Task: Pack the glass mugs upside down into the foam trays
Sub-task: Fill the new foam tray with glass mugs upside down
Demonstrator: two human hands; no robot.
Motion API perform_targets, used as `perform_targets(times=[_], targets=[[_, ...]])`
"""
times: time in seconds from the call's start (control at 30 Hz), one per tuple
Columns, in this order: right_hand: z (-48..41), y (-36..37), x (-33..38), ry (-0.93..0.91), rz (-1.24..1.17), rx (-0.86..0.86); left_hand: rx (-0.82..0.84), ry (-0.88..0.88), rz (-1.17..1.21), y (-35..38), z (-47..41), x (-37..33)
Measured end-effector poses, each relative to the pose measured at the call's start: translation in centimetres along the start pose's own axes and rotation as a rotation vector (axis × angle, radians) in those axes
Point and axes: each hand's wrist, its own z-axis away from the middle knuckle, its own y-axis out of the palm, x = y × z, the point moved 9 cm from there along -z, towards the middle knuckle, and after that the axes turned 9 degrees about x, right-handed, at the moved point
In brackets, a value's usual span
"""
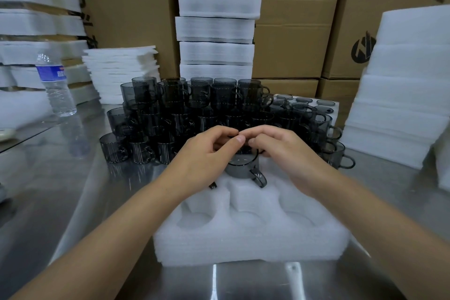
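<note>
**binlurker:** ok, ignoring the packing itself, what else is sitting around?

**shelf_gremlin:** not a lot tbh. Clear plastic water bottle [54,85] with a blue label, standing upright at the left of the frame, cap blurred. It's on a shiny metal table [48,190] that fills the whole lower part and reflects the bottle.

**binlurker:** and the background?

**shelf_gremlin:** brown cardboard boxes [292,31] stacked right across the top. One at the upper right has a black logo [362,50] and some cut-off lettering. There's a small pale object [4,134] at the far left edge, can't tell what it is.
</note>
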Motion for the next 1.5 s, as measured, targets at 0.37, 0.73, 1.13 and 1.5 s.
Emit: perform_targets(times=[0.37, 0.73, 1.13, 1.5], targets=[[0.1, -0.8, -0.5, 0.03, 0.134, -0.081, -0.139, -0.095, -0.11, -1.5, -0.2, 1.4], [0.0, -0.2, -0.5, 0.008, 0.209, -0.011, -0.028, -0.118, -0.235, -0.7, -0.2, 1.5], [0.7, 1.2, 0.5, 0.005, 0.541, 0.076, 0.131, -0.187, -0.336, 0.6, 0.0, 1.8], [0.9, 2.7, 1.3, -0.104, 0.828, 0.118, 0.173, -0.164, -0.347, 1.0, 0.1, 1.6]])
